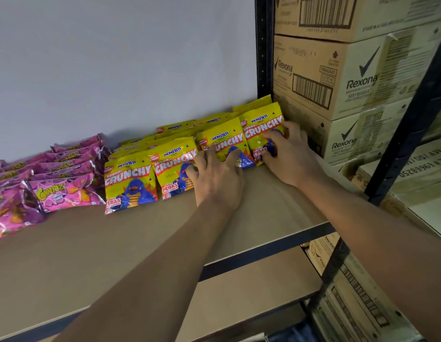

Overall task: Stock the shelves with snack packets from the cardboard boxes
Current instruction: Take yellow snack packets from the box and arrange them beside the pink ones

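Snack packets [175, 169] stand in rows along the back half of the shelf [103, 248], a brown board with a dark front rail. Below it, and nearer, a lower board [254, 277] shows. Two bare forearms reach up from the near edge across the shelf.

The left hand [218, 180] lies palm down at the front row of yellow packets [130, 183]. Its fingers [229, 159] are spread wide and press on the second and third packets from the left, holding nothing.

Just right of it, the right hand [289, 154] has its fingers curled over the face of the rightmost packet [260, 130], with the thumb at the packet's right edge. It grips the packet at the end of the row, close to the dark upright post [263, 53].

More yellow packets lean in rows behind the front four. To the left, pink packets [64, 191] lie in overlapping rows, just beside the yellow ones. Right of the post, cardboard boxes [337, 77] printed Rexona are stacked on the next rack. Farthest back is a plain pale wall [115, 58].
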### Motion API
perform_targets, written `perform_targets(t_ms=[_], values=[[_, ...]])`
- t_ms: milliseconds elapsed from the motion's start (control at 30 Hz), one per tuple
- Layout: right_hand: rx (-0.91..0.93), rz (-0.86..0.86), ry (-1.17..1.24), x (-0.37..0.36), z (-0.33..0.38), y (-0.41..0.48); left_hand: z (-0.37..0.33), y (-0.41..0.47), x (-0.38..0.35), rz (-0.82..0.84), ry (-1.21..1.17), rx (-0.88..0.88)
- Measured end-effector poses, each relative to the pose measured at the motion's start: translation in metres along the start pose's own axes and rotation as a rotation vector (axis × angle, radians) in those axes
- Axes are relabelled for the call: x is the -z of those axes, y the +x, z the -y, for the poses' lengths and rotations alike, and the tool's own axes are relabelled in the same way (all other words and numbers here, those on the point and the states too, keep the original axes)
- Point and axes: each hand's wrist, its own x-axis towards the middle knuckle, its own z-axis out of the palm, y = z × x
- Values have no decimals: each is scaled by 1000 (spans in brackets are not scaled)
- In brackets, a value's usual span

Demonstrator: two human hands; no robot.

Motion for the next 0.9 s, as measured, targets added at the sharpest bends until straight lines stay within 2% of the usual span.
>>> perform_targets(t_ms=[267, 667, 900], values=[[10, -31, -39, 3, 2, -3, 0, -1, 1, -16, -17, -4], [28, -79, 32, 13, 9, -10, 2, -10, 7, -107, -102, 23], [123, -75, 65, 25, 32, -45, 40, -49, 27, -163, -139, 4]])
